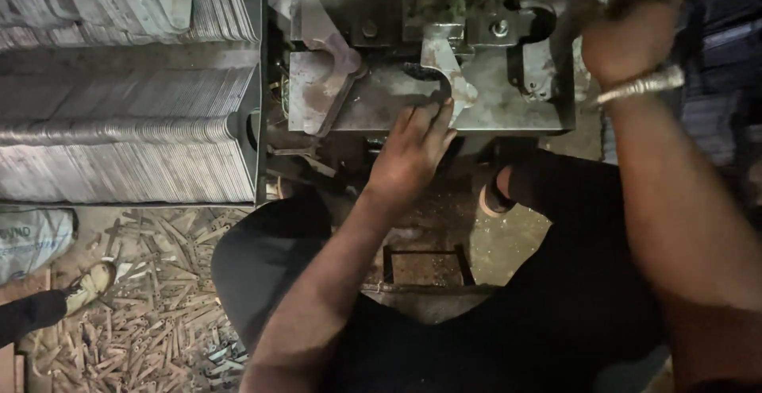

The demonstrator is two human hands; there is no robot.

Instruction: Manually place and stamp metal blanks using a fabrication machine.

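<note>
Fingertips of the left hand (pixel 413 151) press a curved metal piece (pixel 435 83) onto the press bed (pixel 508 103), fingers loosely spread. The right hand (pixel 627 32) is raised at the machine's right side, blurred; its grip cannot be told. Stacked blanks (pixel 119 131) fill the left rack, scrap (pixel 159 314) litters the floor.

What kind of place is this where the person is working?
Probably a small metal workshop. The left hand rests on a steel press, stacks of cut metal sheets stand beside it, and metal scraps litter the floor.
</note>
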